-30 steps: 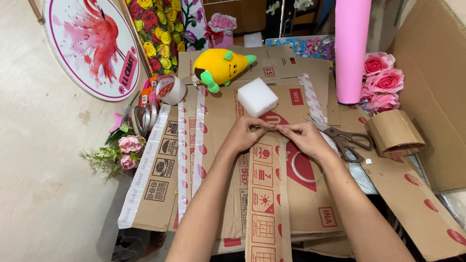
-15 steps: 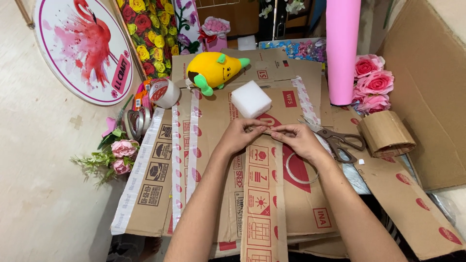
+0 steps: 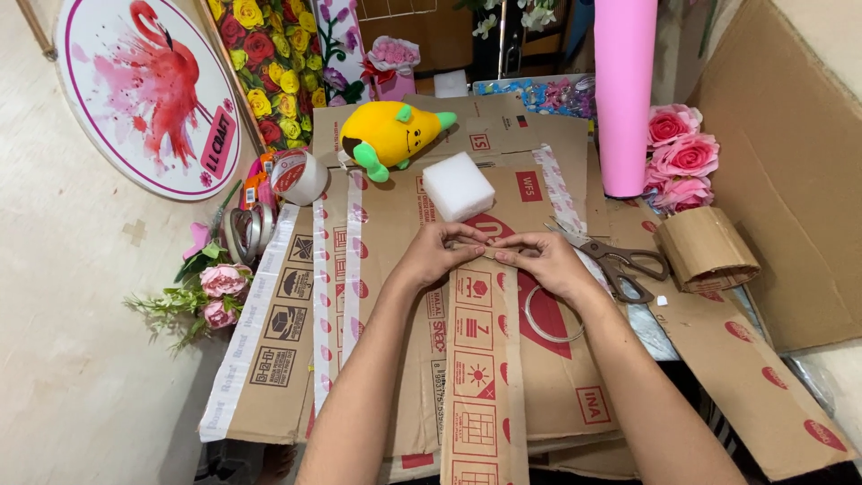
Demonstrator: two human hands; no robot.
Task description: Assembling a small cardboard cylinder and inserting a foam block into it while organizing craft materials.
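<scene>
Pinching the far end of the cardboard strip [image 3: 483,359] with left hand [image 3: 437,256] and right hand [image 3: 539,260], fingertips closed on it, atop flattened cartons [image 3: 395,359]. Could crease crooked (uneven pinch); scissors [image 3: 620,265] just beside.

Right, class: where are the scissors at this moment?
In the head view, the scissors lie on the cardboard just right of the right hand, left of the cardboard roll.
</scene>
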